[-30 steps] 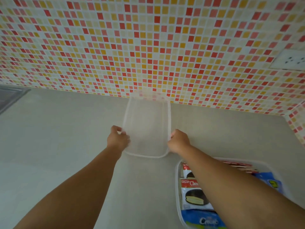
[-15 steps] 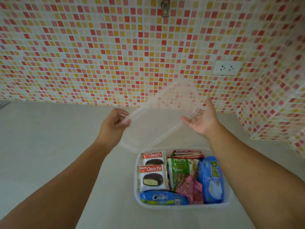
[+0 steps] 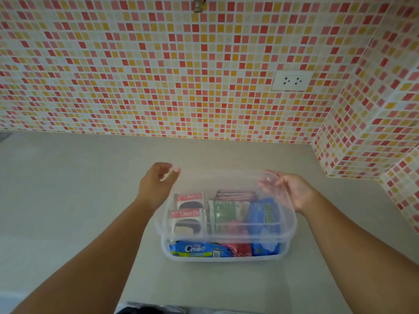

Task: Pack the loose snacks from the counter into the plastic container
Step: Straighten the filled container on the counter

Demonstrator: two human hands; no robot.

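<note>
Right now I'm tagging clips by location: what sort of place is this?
Most likely a home kitchen: a grey counter below a mosaic tile backsplash, a wall socket, and packaged snacks in a plastic container.

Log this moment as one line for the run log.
stage: lidding | left hand, right hand: hold clear plastic lid over snack-filled clear plastic container | not sealed

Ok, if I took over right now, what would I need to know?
Left hand: holds the clear lid at its far-left corner.
Right hand: holds the lid's far-right corner, fingers under it.
Lid: hovering over the plastic container, near edge low, not pressed on.
Inside the container: two Choco Pie packs, a nuts bag, a Cream-O pack, a blue pack.
Done: snacks are packed.
Left: lower the lid and press it shut.
</note>
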